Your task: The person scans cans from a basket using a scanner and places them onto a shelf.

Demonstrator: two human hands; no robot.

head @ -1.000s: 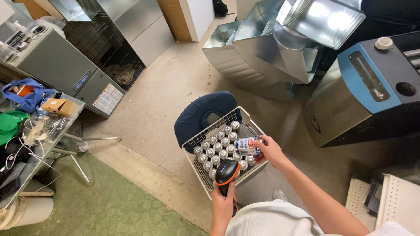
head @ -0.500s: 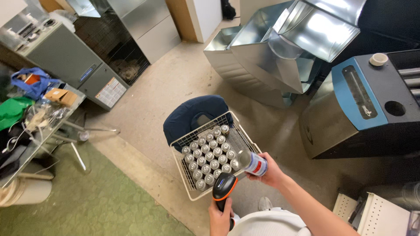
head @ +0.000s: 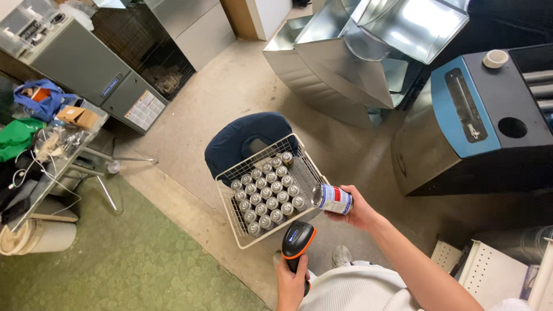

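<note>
My right hand (head: pixel 358 212) holds a can (head: pixel 332 198) with a white, blue and red label, lying on its side just right of a white wire basket (head: pixel 230 208). The basket sits on a dark blue stool (head: pixel 242 138) and is packed with several upright silver-topped cans (head: pixel 268 193). My left hand (head: pixel 292 283) grips a black and orange handheld scanner (head: pixel 298 242), its head just below the basket's near corner and pointing toward the held can.
Shiny sheet-metal ducts (head: pixel 368 52) stand beyond the basket. A blue and black machine (head: pixel 484 115) is at the right, a grey cabinet unit (head: pixel 86 69) at upper left. A cluttered table (head: pixel 40 144) is at the left above green flooring (head: pixel 132 259). White shelving (head: pixel 495 276) lies at lower right.
My right hand has lifted the can out of the basket and drawn it to the right. The scanner has stayed below the basket.
</note>
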